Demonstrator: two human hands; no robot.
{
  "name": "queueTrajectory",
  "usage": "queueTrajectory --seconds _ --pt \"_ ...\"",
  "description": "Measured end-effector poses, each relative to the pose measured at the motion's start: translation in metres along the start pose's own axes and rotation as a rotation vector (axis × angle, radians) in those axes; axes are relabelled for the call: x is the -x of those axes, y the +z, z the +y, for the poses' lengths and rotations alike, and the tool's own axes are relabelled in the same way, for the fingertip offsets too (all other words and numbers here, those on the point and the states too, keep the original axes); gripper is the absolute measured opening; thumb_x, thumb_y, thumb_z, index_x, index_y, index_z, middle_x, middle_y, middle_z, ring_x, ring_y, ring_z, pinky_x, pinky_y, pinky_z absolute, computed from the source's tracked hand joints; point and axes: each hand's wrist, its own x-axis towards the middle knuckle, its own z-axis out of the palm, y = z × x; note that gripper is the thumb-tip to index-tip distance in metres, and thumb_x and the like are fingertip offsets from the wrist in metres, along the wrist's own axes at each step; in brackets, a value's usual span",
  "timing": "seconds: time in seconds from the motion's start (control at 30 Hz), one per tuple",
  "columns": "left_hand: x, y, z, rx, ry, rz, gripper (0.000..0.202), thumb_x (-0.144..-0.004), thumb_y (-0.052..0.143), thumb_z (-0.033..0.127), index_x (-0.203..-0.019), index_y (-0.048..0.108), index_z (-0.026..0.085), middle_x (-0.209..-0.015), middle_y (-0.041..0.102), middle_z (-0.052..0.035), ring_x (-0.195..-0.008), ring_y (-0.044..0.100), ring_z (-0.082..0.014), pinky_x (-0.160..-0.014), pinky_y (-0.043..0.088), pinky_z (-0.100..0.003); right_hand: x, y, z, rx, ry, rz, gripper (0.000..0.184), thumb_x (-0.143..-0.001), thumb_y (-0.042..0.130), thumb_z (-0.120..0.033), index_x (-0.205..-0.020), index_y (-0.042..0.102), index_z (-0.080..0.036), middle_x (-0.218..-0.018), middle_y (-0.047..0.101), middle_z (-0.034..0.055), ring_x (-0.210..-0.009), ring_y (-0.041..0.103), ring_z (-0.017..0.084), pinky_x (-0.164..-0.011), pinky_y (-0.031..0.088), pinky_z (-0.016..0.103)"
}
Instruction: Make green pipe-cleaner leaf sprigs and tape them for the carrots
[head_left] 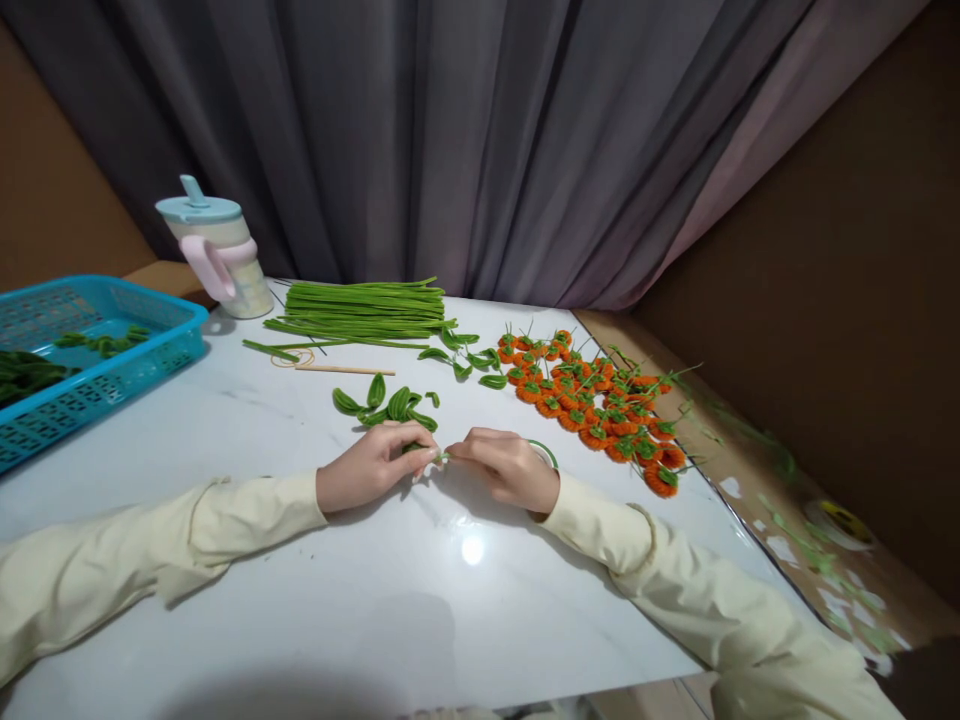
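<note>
My left hand (377, 462) is closed in a pinch on a small green pipe-cleaner leaf, mostly hidden by the fingers. Fingertips of my right hand (508, 465) pinch at a thin pale-green end between the two hands; what exactly they hold is too small to make out. Just beyond my left hand lies a loose pile of green pipe-cleaner leaves (375, 390). Partly covered by my right hand is a round roll with a green edge (546, 452). To its right sit many orange pipe-cleaner pieces with green tops (574, 418) and thin stems.
Behind lies a bundle of green pipe cleaners (364, 308), with a thin wooden stick (345, 371) in front. More leaves (480, 360) lie beside it. A blue basket (150, 355) and a lidded cup (225, 255) stand left. Scraps (832, 600) litter the brown surface at right.
</note>
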Motion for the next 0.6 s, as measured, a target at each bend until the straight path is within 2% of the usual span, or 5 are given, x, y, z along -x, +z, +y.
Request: queueTrajectory --seconds 0.17,0.3,0.4,0.5,0.6 --pt "-0.006 -0.005 0.009 0.338 -0.263 -0.144 0.028 -0.079 0.055 0.038 -0.062 0.049 0.017 -0.062 0.051 0.0007 -0.063 0.048 -0.0136 -0.061 0.038 -0.025 0.004 -0.001 0.004 0.373 -0.322 0.002 0.026 -0.095 0.032 -0.009 -0.102 0.057 -0.010 -0.082 0.065 0.0147 -0.072 0.059 0.021 -0.064 0.049 0.033" --pt "-0.006 -0.006 0.013 0.285 -0.278 -0.183 0.028 -0.083 0.049 0.037 -0.064 0.050 0.017 -0.066 0.055 -0.0002 -0.066 0.051 -0.0146 -0.064 0.040 -0.026 0.006 0.002 0.003 0.332 -0.292 0.026 0.025 -0.095 0.033 -0.009 -0.105 0.056 -0.010 -0.083 0.064 0.0148 -0.072 0.058 0.021 -0.064 0.049 0.033" --pt "-0.003 -0.006 0.012 -0.122 -0.120 -0.061 0.028 -0.089 0.043 0.041 -0.085 0.058 0.017 -0.082 0.062 -0.0034 -0.079 0.055 -0.0182 -0.076 0.040 -0.031 0.006 0.006 0.000 0.132 -0.087 0.039 0.028 -0.097 0.030 -0.016 -0.099 0.058 -0.011 -0.075 0.063 0.0123 -0.067 0.058 0.018 -0.060 0.048 0.029" --pt "0.001 -0.006 0.009 -0.603 0.212 0.117 0.026 -0.089 0.050 0.038 -0.107 0.055 0.020 -0.107 0.062 -0.0080 -0.106 0.049 -0.0251 -0.090 0.029 -0.039 0.003 0.006 -0.005 -0.070 0.172 0.085 0.026 -0.096 0.041 -0.025 -0.087 0.063 -0.014 -0.066 0.062 0.0065 -0.058 0.057 0.014 -0.057 0.046 0.022" --pt "0.005 -0.005 0.011 -0.864 0.426 0.161 0.015 -0.093 0.044 0.023 -0.098 0.058 0.019 -0.096 0.067 -0.0065 -0.110 0.049 -0.0256 -0.090 0.022 -0.040 -0.003 0.003 -0.012 -0.254 0.373 0.091 0.021 -0.090 0.052 -0.027 -0.078 0.066 -0.016 -0.066 0.066 0.0031 -0.056 0.059 0.012 -0.059 0.047 0.020"
